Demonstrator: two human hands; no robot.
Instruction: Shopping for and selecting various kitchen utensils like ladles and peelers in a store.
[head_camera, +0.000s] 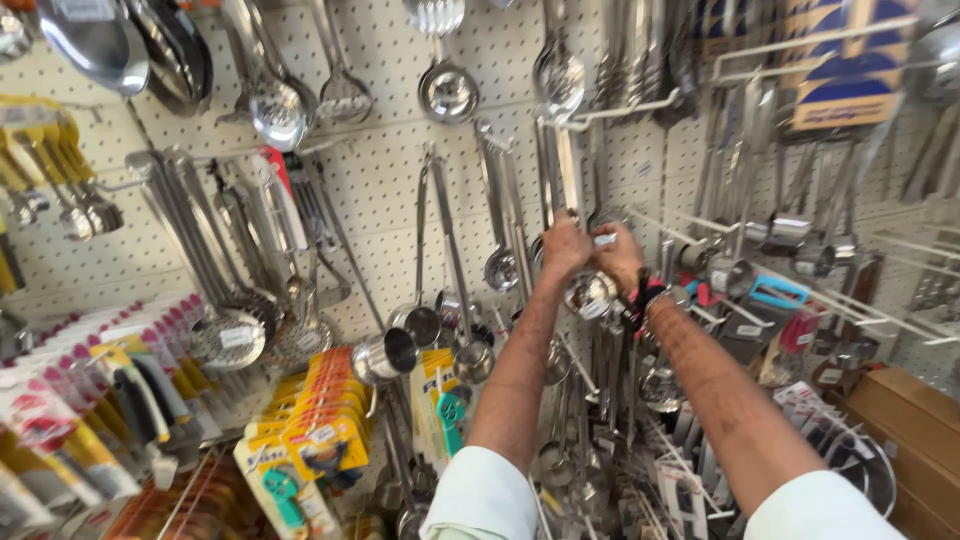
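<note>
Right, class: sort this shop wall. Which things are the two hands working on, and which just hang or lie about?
In hand:
- left hand and right hand, raised together
- steel ladle at the fingers, its handle partly hidden
- white peg hook above them

Just about:
- perforated skimmers
- small steel cup ladles
- yellow carded packs
- cardboard box

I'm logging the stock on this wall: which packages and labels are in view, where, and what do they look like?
Blue-and-tan cardboard boxes: top right, on wire hooks.
Yellow-and-orange carded packs: lower left of centre, overlapping.
Pink-tipped white carded packs: far left, in a slanted row.
Small white label: centre, by the left hand and right hand.
Brown cardboard box: lower right.
</note>
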